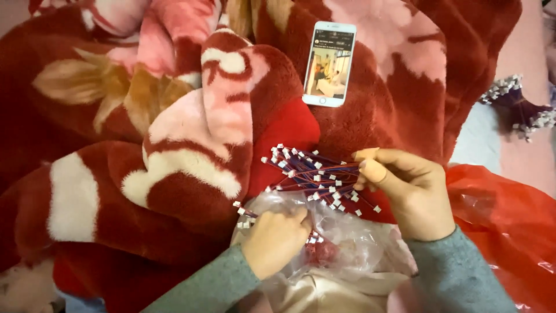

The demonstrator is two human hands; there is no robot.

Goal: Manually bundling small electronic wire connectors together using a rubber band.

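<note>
Nearby: phone (pixel 329 62) on blanket (pixel 174 145), red bag (pixel 509 214) rt.

Both forearms, in grey-green sleeves, enter from 6 o'clock. The left hand (pixel 275 237) curls knuckles-up, fingers pinched. The right hand (pixel 408 188) reaches toward 9 o'clock, its grip closed, fingertips (pixel 366 155) capped.

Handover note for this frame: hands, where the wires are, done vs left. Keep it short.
Right hand: pinches a fanned bundle of wire leads, red and blue with small white connectors, held over the blanket.
Left hand: fingers closed on a few more leads at the mouth of the clear plastic bag.
Done: one bundle gathered in the right hand.
Left: some leads show at the bag mouth; another pile of leads lies far right.
Nearby: phone on the blanket, red plastic bag at right.
</note>
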